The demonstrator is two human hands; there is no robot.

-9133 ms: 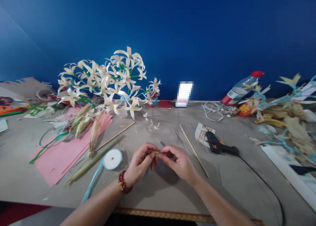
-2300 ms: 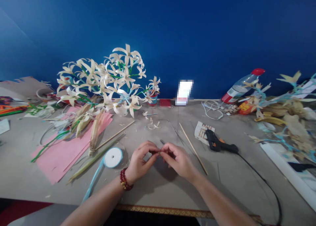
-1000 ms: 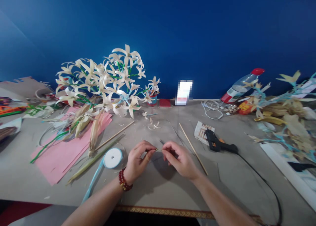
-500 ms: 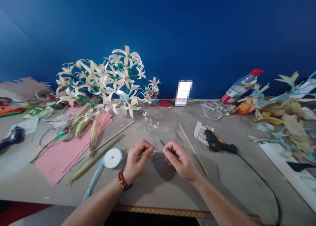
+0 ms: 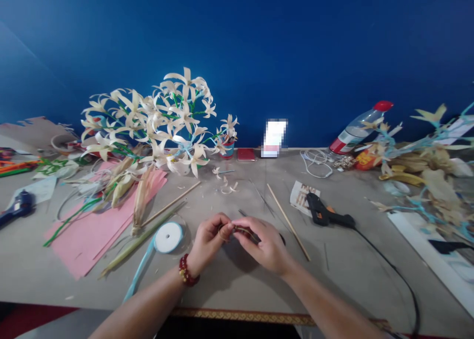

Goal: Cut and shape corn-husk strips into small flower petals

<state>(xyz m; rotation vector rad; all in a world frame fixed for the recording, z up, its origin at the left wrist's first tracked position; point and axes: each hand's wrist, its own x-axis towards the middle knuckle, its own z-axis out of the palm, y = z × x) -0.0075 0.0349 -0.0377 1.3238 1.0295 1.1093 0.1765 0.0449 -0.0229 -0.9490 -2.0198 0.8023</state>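
Note:
Over the middle of the table, my left hand [image 5: 207, 241] and my right hand [image 5: 267, 245] meet at the fingertips. Both pinch a thin yellowish strip [image 5: 242, 229], which runs along the right fingers; a fine loop of it shows by the left thumb. Its ends are hidden, and I cannot tell its material. A roll of light blue tape [image 5: 168, 237] lies left of my left hand, its tail hanging toward the front edge. Beyond my hands are pale curled scraps [image 5: 230, 187] and a thin metal rod [image 5: 262, 198]. A wooden stick [image 5: 289, 223] lies right of my right hand.
Pale handmade flowers [image 5: 181, 114] stand at the back left, near pink paper sheets [image 5: 83, 237] and dried husks [image 5: 142, 195]. A black glue gun [image 5: 328, 213] with a cord lies right. Behind are a lit phone [image 5: 274, 137] and a tilted bottle [image 5: 357, 131].
My right hand has moved left until its fingertips meet those of my left hand. The thin strip now shows between them. The view has shifted slightly.

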